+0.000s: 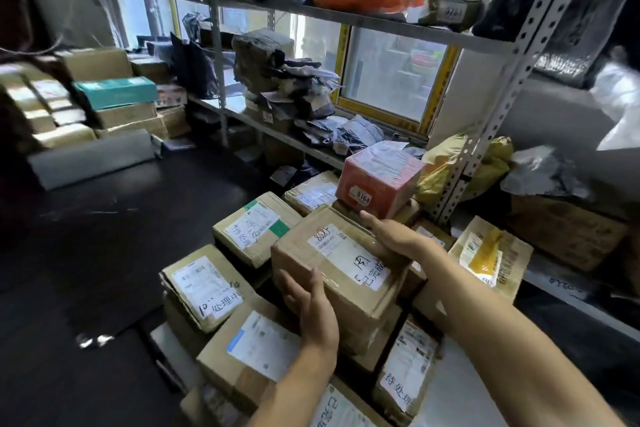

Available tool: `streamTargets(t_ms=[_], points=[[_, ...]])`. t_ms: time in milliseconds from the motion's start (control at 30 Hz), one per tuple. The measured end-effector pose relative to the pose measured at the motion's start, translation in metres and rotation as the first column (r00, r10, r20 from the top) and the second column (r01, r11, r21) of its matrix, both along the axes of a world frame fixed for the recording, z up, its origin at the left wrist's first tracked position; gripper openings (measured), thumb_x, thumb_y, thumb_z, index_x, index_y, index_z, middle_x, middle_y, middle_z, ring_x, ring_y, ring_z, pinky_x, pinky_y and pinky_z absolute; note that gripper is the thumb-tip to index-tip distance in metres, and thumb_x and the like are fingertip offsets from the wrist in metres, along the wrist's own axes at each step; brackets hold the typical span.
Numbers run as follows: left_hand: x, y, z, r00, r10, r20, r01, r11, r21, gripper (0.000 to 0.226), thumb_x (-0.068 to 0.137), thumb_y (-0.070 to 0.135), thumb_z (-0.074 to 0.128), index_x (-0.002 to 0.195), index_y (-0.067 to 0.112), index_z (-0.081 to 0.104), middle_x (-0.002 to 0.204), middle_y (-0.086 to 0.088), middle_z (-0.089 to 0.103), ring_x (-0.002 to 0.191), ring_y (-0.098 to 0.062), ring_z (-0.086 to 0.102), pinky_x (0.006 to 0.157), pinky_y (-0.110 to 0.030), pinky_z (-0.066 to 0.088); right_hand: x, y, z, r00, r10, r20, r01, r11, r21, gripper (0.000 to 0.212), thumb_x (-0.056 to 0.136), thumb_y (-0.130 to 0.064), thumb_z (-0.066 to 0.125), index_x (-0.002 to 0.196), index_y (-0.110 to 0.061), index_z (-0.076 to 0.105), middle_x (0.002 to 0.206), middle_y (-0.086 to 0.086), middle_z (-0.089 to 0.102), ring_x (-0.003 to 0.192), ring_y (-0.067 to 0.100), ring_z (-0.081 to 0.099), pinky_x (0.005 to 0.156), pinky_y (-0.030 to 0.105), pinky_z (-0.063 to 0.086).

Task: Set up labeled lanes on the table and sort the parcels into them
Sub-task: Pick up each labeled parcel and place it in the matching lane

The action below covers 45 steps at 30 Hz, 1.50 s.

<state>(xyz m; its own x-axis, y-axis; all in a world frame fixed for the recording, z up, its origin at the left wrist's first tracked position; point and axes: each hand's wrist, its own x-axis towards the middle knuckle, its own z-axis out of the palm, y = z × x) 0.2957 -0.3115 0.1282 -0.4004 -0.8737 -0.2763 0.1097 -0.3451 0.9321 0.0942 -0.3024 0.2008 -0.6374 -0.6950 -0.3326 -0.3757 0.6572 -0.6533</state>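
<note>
Both hands on one cardboard box (341, 274), top of the parcel pile, raised above its neighbours. Left hand (311, 308) flat against the near-left side, fingers straight. Right hand (394, 239) lies over the far top edge, fingers extended rather than curled. Looks like a two-sided squeeze hold, probably because the box is too wide for one hand. Handwritten label (367, 269) faces up, so the lane marking stays readable. Red box (379, 180) tagged 0164 sits just behind. No labeled lanes visible.
</note>
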Motion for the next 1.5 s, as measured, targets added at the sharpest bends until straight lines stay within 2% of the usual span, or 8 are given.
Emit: streamTargets(t_ms=[300,600,733,867,1000,1100,1433,1500], points=[[-0.012,-0.033,-0.018,0.979,0.019,-0.202,0.006,0.992,0.123,0.089,0.073,0.089,0.055,0.150,0.052,0.030,0.153,-0.002,0.048,0.131,-0.025,0.057,0.107,-0.054,0.047,0.045,0.042,0.027,0.949,0.099,0.301,-0.055,0.987,-0.152,0.067,0.105,-0.065,0.021,0.163,-0.033,0.020,0.161,-0.017,0.023,0.144,0.000,0.019,0.110,0.015,0.018],[-0.001,0.014,0.043,0.853,-0.421,-0.308,0.390,0.907,-0.159,0.060,0.101,0.063,0.037,0.142,0.023,0.054,0.135,-0.005,0.067,0.129,-0.026,0.060,0.100,-0.043,0.051,0.110,0.157,0.024,0.956,-0.052,0.289,0.211,0.806,-0.554,0.069,0.093,-0.078,0.035,0.149,-0.038,0.044,0.148,-0.017,0.051,0.137,0.004,0.049,0.122,0.038,0.031],[0.013,0.060,0.068,0.660,-0.683,-0.312,0.656,0.727,-0.203,0.074,0.096,0.069,0.036,0.143,0.015,0.055,0.135,-0.011,0.066,0.126,-0.032,0.062,0.099,-0.047,0.053,0.145,0.225,0.008,0.927,-0.259,0.272,0.374,0.688,-0.622,0.086,0.079,-0.094,0.045,0.147,-0.041,0.053,0.148,-0.011,0.058,0.142,0.017,0.049,0.125,0.050,0.028],[0.033,0.107,0.063,0.438,-0.848,-0.300,0.835,0.507,-0.215,0.074,0.099,0.069,0.027,0.143,0.016,0.055,0.135,-0.015,0.065,0.124,-0.037,0.062,0.102,-0.056,0.047,0.211,0.282,0.012,0.816,-0.445,0.368,0.575,0.567,-0.590,0.030,0.104,-0.067,0.037,0.119,-0.059,0.061,0.132,-0.026,0.062,0.134,0.006,0.052,0.124,0.045,0.030],[0.071,0.159,0.053,0.254,-0.930,-0.264,0.929,0.311,-0.201,0.075,0.095,0.074,0.036,0.143,0.019,0.055,0.135,-0.016,0.064,0.124,-0.037,0.063,0.100,-0.060,0.049,0.284,0.337,-0.004,0.667,-0.630,0.397,0.734,0.465,-0.495,0.082,0.076,-0.100,0.036,0.148,-0.059,0.042,0.158,-0.020,0.043,0.150,0.013,0.036,0.126,0.053,0.025],[0.095,0.197,0.039,0.163,-0.963,-0.213,0.975,0.191,-0.118,0.094,0.077,0.086,0.054,0.143,0.020,0.052,0.136,-0.018,0.063,0.125,-0.040,0.061,0.104,-0.066,0.044,0.342,0.367,-0.001,0.564,-0.700,0.439,0.810,0.363,-0.461,0.073,0.081,-0.094,0.031,0.141,-0.056,0.052,0.141,-0.023,0.060,0.139,0.012,0.052,0.121,0.051,0.036],[0.154,0.357,0.022,-0.104,-0.988,-0.110,0.994,-0.099,-0.054,0.098,0.068,0.090,0.059,0.140,0.025,0.052,0.129,-0.015,0.067,0.111,-0.039,0.069,0.092,-0.063,0.055,0.465,0.505,-0.009,0.292,-0.823,0.487,0.868,0.013,-0.497,0.040,0.100,-0.071,0.017,0.136,-0.062,0.029,0.115,-0.045,0.047,0.091,-0.032,0.044,0.068,0.000,0.045],[0.165,0.398,0.020,-0.138,-0.986,-0.098,0.989,-0.132,-0.064,0.091,0.071,0.088,0.056,0.138,0.026,0.054,0.126,-0.014,0.069,0.108,-0.037,0.071,0.091,-0.062,0.056,0.479,0.540,-0.016,0.258,-0.836,0.485,0.873,-0.014,-0.488,0.053,0.090,-0.084,0.021,0.137,-0.065,0.034,0.131,-0.040,0.048,0.107,-0.025,0.046,0.087,0.009,0.045]])
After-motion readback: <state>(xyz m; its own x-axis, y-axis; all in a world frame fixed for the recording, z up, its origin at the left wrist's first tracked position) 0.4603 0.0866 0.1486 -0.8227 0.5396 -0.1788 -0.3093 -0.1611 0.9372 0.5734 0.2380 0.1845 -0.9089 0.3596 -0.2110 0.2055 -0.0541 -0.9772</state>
